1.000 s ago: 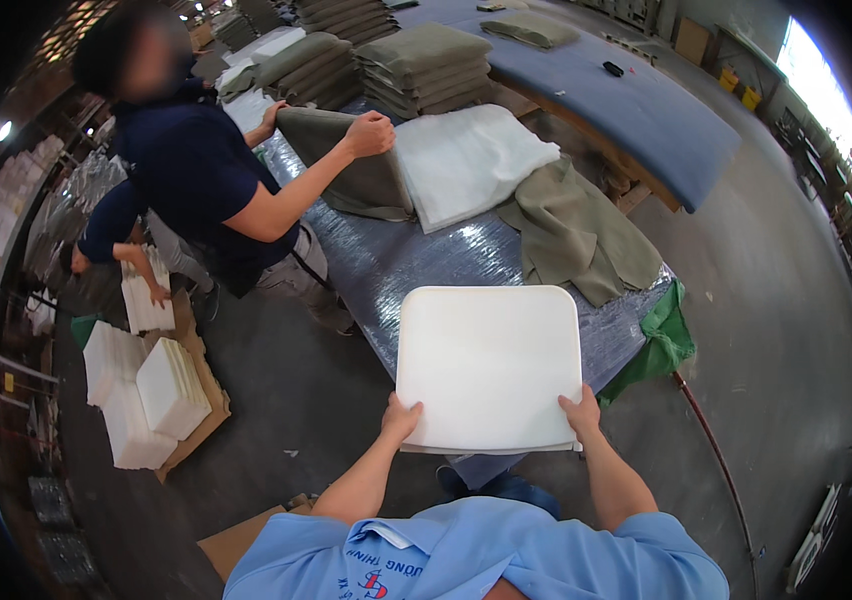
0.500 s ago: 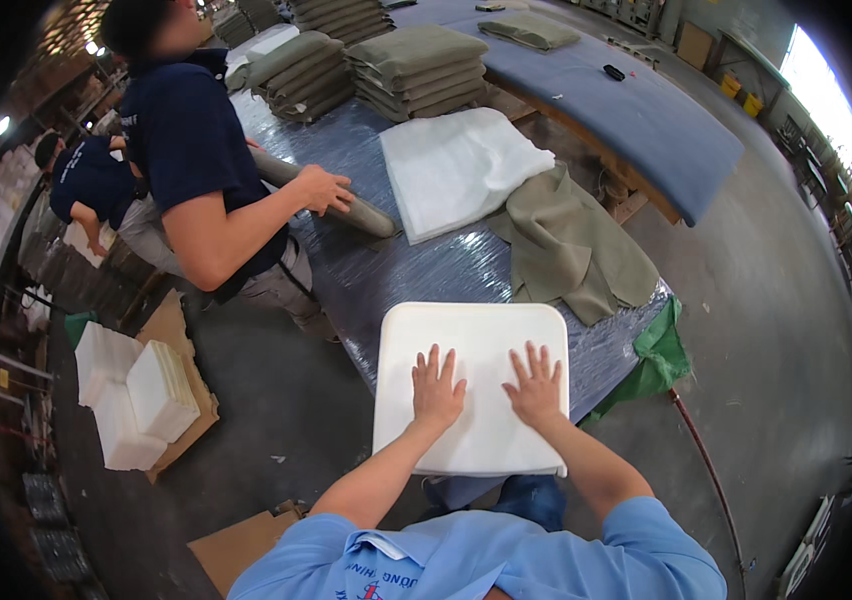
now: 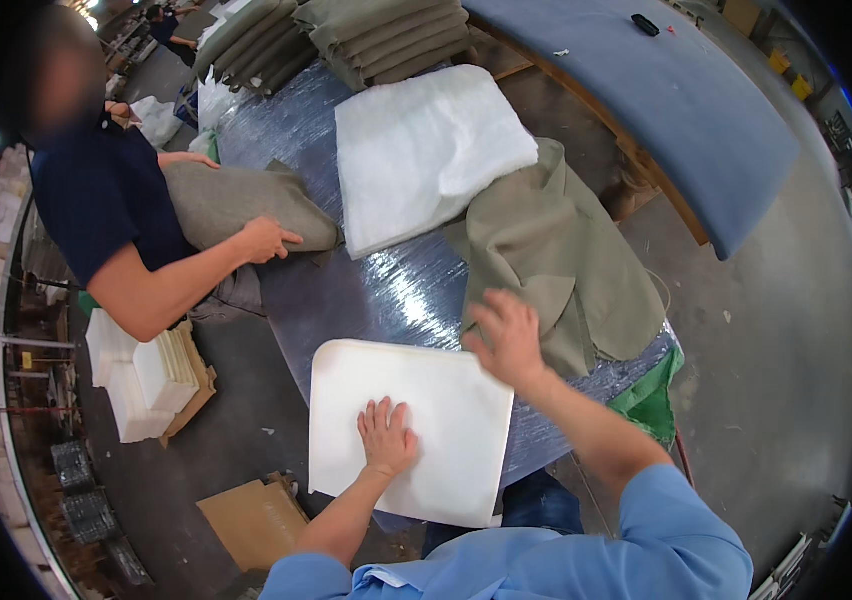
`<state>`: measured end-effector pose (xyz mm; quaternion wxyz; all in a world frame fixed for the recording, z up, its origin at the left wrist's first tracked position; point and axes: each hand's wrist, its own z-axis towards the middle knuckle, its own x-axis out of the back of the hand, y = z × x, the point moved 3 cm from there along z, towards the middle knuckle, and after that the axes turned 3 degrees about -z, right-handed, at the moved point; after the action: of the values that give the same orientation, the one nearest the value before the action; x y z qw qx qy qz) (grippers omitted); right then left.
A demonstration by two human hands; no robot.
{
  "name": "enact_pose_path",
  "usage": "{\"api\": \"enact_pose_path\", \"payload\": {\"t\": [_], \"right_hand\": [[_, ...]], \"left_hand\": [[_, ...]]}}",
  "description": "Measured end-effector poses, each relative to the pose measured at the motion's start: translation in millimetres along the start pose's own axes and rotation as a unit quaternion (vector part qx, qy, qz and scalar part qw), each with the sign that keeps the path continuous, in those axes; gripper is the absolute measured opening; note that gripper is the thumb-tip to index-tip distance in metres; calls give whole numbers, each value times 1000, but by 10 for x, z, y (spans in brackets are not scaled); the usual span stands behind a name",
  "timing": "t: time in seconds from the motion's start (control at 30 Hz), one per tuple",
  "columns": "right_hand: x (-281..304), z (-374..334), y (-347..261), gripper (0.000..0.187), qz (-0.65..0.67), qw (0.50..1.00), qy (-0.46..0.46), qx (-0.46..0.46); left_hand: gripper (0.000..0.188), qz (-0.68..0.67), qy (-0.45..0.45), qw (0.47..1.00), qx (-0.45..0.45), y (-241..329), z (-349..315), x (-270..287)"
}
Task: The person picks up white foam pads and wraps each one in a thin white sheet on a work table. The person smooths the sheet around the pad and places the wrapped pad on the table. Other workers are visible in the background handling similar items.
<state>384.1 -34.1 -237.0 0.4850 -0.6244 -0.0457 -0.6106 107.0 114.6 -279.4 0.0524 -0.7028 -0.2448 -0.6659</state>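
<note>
A white, square foam cushion with rounded far corners [image 3: 446, 440] lies at the near end of the film-wrapped table [image 3: 376, 310]. My left hand [image 3: 386, 437] rests flat on it, fingers spread. My right hand [image 3: 504, 340] hovers by the cushion's far right corner, fingers apart and slightly blurred, with nothing in it. Just beyond that hand spreads a crumpled olive-grey fabric cover [image 3: 556, 265]. Its far left edge meets a stack of white wadding sheets [image 3: 426, 160].
At the left, a co-worker [image 3: 116, 210] handles a grey-green covered cushion [image 3: 246, 205]. Folded covers [image 3: 386, 40] are piled at the table's far end. A blue padded table [image 3: 666, 120] stands far right. White foam blocks [image 3: 141, 385] and cardboard [image 3: 251, 530] lie on the floor at left.
My right hand has lifted off the cushion and moved toward the fabric cover. My left hand stays on the cushion, now turned slightly. The co-worker's cushion has come round to show its broad side.
</note>
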Motion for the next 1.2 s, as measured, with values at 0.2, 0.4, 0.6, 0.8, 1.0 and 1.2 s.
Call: {"api": "enact_pose_path", "payload": {"t": [0.2,0.4,0.6,0.8,1.0,1.2], "right_hand": [[-241,573,1170,60,-125,989,-59,-46],[-423,569,1377,62,-87,994,-58,-37],[-433,528,1490,63,-63,996,-46,-41],[-435,563,1499,63,-41,997,-49,-40],[-423,560,1499,63,-32,997,-51,-42],[-418,553,1507,64,-25,998,-43,-41]], "left_hand": [[35,-116,85,987,-71,395,1632,295],[33,-8,128,982,-139,881,3554,725],[34,202,-36,965,-165,1034,4598,604],[31,-129,111,984,-46,854,5551,1226],[36,-26,271,962,-33,922,6032,2041],[38,-10,345,935,-82,1055,6239,2755]]}}
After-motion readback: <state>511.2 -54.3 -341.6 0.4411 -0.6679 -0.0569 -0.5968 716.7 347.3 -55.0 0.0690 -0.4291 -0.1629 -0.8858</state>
